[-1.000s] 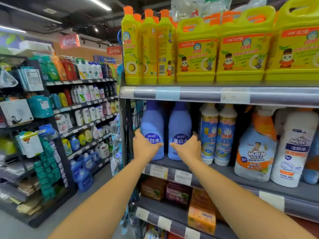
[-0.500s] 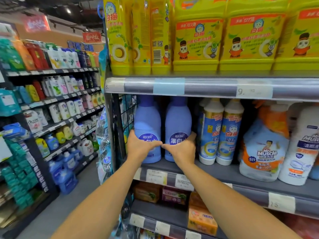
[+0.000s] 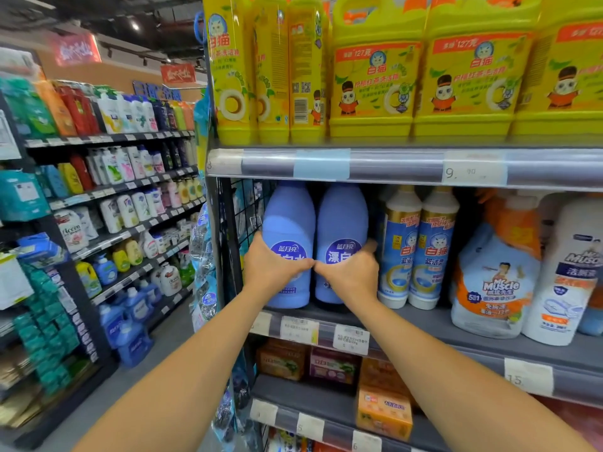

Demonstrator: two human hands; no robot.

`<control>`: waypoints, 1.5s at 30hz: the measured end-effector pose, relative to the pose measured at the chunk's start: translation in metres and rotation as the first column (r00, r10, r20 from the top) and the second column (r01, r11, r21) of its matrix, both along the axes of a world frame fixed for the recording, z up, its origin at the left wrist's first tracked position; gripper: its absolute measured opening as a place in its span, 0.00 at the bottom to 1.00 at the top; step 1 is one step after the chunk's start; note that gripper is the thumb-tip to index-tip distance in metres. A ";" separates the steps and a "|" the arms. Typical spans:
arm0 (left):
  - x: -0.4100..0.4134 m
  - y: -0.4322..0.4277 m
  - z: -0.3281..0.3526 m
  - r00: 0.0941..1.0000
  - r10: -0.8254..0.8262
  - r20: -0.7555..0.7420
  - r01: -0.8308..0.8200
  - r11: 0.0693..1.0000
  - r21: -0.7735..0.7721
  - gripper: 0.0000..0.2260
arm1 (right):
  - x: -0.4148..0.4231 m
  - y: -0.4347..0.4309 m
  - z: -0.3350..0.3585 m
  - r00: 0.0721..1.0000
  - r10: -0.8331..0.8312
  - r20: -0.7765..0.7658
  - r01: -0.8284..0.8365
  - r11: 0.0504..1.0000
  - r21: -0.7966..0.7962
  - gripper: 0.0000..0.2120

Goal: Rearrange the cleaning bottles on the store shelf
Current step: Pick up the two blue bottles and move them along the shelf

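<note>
At the left of the frame, a far aisle rack [image 3: 107, 138] carries rows of small glossy bottles, with open floor [image 3: 156, 363] between it and the near shelving. At centre, beside a black wire grid panel [image 3: 239, 216], two smooth, round-shouldered blue plastic bottles stand upright side by side near the front edge of the grey middle shelf [image 3: 434, 318]. The left hand [image 3: 277, 269] grasps the left bleach bottle [image 3: 288, 220], thumb across its label. The right hand [image 3: 350, 275] grasps the right bleach bottle [image 3: 342, 216] likewise, and the two thumb tips meet. Just right stand two slim white toilet-cleaner bottles [image 3: 419, 243] with gold bands. Further right are a squat Mr Muscle jug [image 3: 496, 275] and a tall white Mr Muscle bottle [image 3: 567, 275]. Little headroom shows under the upper shelf rail [image 3: 391, 166], which bears boxy yellow detergent jugs [image 3: 375, 76].
</note>
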State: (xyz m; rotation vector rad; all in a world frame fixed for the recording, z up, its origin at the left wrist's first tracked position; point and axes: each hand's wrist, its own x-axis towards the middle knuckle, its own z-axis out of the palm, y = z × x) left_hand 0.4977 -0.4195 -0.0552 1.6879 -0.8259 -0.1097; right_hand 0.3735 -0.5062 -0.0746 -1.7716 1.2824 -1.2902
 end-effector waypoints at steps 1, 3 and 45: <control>-0.004 0.005 0.000 1.000 -0.001 -0.001 0.001 1.000 0.010 0.37 | -0.006 0.004 0.001 1.000 0.019 -0.007 -0.019 1.000 0.007 0.46; -0.012 0.017 -0.002 1.000 -0.008 -0.011 0.008 1.000 0.024 0.37 | -0.019 0.014 0.001 0.999 0.049 -0.024 -0.049 0.999 0.017 0.44; -0.461 0.074 -0.040 0.823 -0.405 -0.398 0.452 0.892 0.027 0.24 | -0.536 0.090 -0.021 0.965 -0.241 -0.100 0.255 0.953 0.164 0.41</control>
